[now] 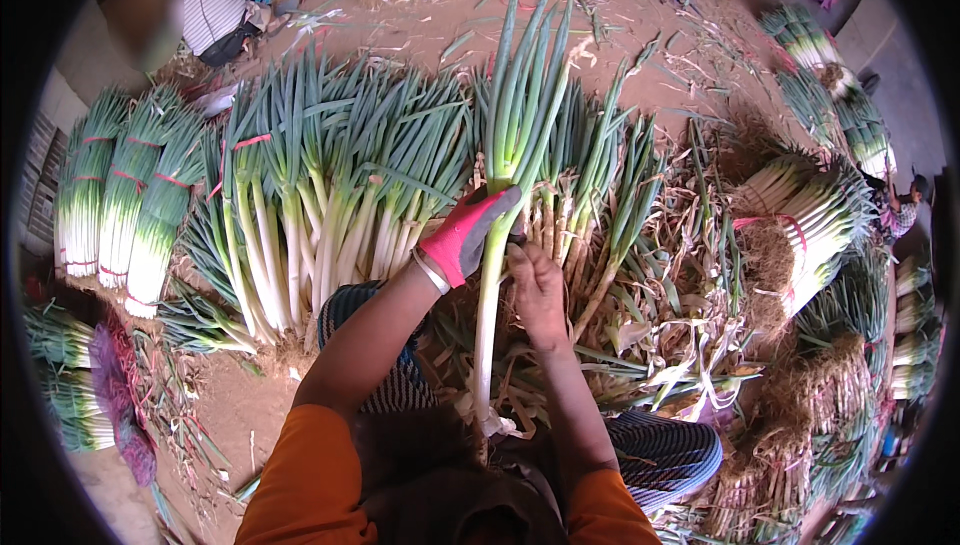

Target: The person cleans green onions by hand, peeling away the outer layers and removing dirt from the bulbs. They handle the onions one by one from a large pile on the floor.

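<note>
A broad row of green onions point(340, 185) lies ahead of you. Between your hands, one long stalk point(489, 310) stands nearly upright: likely light, firm-stemmed, slick, its leaves easily creased; grip the pale-green neck. Your gloved left hand point(470, 232) has fingers clamped there. Your bare right hand point(538, 288) curls beside it; whether its fingers pinch anything, I cannot tell.

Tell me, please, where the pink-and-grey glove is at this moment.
In the head view, the glove is just left of centre, on the left hand, which grips a long green onion, close to the bare right hand.
</note>
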Available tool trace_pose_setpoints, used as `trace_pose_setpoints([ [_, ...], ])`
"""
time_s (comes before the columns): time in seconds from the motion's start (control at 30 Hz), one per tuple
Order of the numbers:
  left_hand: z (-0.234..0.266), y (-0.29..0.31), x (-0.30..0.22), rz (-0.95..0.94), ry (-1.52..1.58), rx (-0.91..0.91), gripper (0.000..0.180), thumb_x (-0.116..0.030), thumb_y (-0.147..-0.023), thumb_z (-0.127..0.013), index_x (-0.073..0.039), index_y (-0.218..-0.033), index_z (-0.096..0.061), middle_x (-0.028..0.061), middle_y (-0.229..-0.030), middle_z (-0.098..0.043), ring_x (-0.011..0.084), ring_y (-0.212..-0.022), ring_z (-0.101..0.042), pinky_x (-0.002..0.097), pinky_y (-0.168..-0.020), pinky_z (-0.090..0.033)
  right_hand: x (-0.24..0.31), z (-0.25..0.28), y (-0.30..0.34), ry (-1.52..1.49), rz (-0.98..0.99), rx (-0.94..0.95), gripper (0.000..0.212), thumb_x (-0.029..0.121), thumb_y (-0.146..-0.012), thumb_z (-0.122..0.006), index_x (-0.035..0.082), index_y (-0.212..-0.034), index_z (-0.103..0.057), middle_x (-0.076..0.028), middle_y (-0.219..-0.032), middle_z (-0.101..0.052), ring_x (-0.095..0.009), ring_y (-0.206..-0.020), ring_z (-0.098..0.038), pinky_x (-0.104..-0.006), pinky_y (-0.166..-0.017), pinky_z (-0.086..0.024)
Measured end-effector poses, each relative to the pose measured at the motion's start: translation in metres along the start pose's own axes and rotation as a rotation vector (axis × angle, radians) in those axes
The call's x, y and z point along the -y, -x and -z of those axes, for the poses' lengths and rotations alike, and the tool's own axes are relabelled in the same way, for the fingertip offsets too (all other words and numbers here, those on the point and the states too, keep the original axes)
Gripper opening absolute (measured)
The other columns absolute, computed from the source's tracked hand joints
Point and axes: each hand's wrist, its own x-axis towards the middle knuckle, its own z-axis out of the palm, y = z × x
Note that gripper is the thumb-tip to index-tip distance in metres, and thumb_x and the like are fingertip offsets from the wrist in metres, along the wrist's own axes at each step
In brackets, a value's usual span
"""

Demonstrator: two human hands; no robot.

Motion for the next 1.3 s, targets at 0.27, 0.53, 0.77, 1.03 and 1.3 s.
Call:
trace_pose_setpoints([
  [0.27,-0.003,0.008,-0.015,0.183,0.084,0.022,0.034,-0.048,-0.085,-0.055,-0.016,-0.096,-0.054,-0.0011,-0.072,-0.051,0.0129,-0.059,-0.049,0.0344,-0.057,-0.048,-0.028,0.106,0.086,0.195,-0.049,-0.381,0.022,0.019,-0.091,-0.049,0.006,-0.074,-0.057,-0.001,-0.061,-0.052,-0.01,-0.06,-0.047,-0.0275,-0.054,-0.042],
  [0.53,0.013,-0.007,-0.014,0.134,0.123,0.025,0.036,-0.049,-0.081,-0.061,-0.015,-0.087,-0.053,-0.0005,-0.068,-0.048,0.0138,-0.057,-0.047,0.031,-0.053,-0.043,-0.041,0.144,0.157,1.148,-0.266,-0.204,0.015,0.014,-0.081,-0.055,0.002,-0.074,-0.052,-0.02,-0.072,-0.057,-0.035,-0.065,-0.058,-0.0424,-0.056,-0.044],
  [0.77,0.017,-0.013,-0.022,0.056,0.196,-0.024,0.032,-0.043,-0.085,-0.057,-0.012,-0.089,-0.051,0.0007,-0.068,-0.05,0.0134,-0.056,-0.046,0.0282,-0.051,-0.042,0.002,0.053,0.124,-0.098,-0.346,0.211,0.038,0.029,-0.092,-0.051,-0.001,-0.116,-0.053,-0.01,-0.107,-0.059,-0.018,-0.097,-0.056,-0.0292,-0.078,-0.047],
  [1.03,0.024,-0.02,-0.03,-0.093,0.394,-0.168,0.03,-0.038,-0.089,-0.049,-0.008,-0.09,-0.053,0.0144,-0.077,-0.062,0.0217,-0.056,-0.056,0.0327,-0.048,-0.047,0.021,0.009,0.089,-0.565,-0.671,0.378,0.032,0.036,-0.092,-0.05,0.005,-0.093,-0.056,-0.001,-0.068,-0.057,-0.005,-0.05,-0.051,-0.0166,-0.044,-0.042],
  [1.3,0.021,-0.004,0.014,0.218,0.494,0.094,0.034,-0.042,-0.09,-0.046,-0.009,-0.099,-0.054,-0.0033,-0.067,-0.045,0.0101,-0.054,-0.04,0.0245,-0.05,-0.038,0.011,-0.002,0.084,-0.153,-0.446,0.272,0.045,0.045,-0.093,-0.037,0.004,-0.09,-0.056,-0.001,-0.062,-0.051,-0.008,-0.053,-0.045,-0.0241,-0.048,-0.035],
])
